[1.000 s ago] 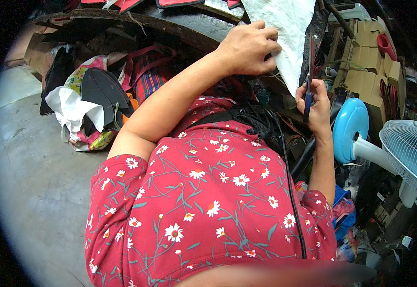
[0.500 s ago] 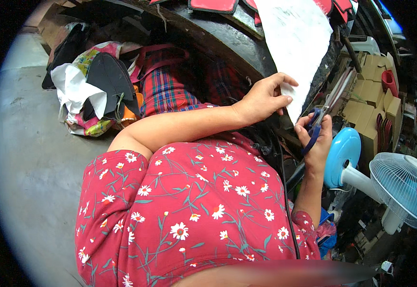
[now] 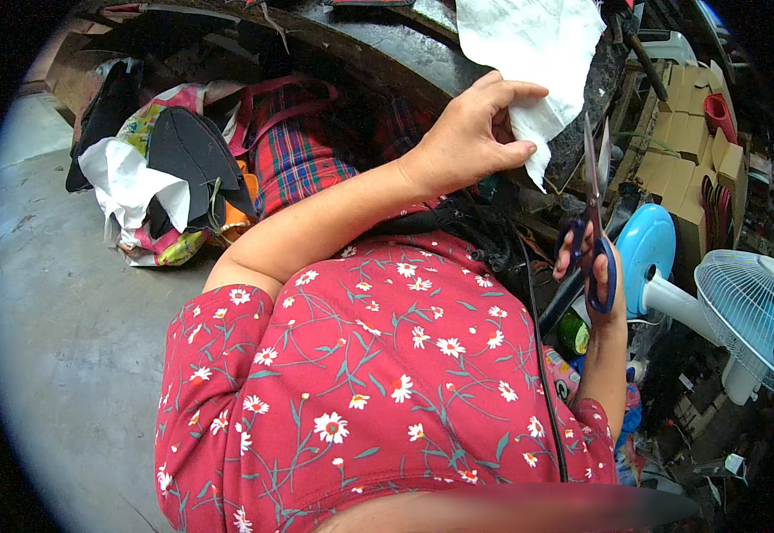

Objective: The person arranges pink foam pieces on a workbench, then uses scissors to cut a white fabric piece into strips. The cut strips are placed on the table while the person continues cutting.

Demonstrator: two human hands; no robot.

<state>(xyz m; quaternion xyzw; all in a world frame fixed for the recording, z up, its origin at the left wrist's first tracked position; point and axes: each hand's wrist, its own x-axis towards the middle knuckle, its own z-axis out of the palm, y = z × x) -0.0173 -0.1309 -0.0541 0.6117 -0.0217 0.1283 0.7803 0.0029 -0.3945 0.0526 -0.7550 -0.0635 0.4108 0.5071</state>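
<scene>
White fabric sheet [image 3: 529,44] at twelve o'clock, draped over the dark workbench [image 3: 378,49]: probably light, limp, best pinched near its lower edge. Left hand [image 3: 471,133] pinching that edge, fingers nearly closed. Right hand [image 3: 596,266] at three o'clock, fingers through blue-handled scissors [image 3: 593,213], blades slightly parted, pointing up.

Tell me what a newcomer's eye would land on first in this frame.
The red flower-print garment fills the lower middle of the view. Above it, the left hand pinches the lower edge of a white sheet that hangs off a dark curved table edge. To the right, the right hand holds blue-handled scissors, blades pointing up beside the sheet, with a blue and white fan at far right.
</scene>
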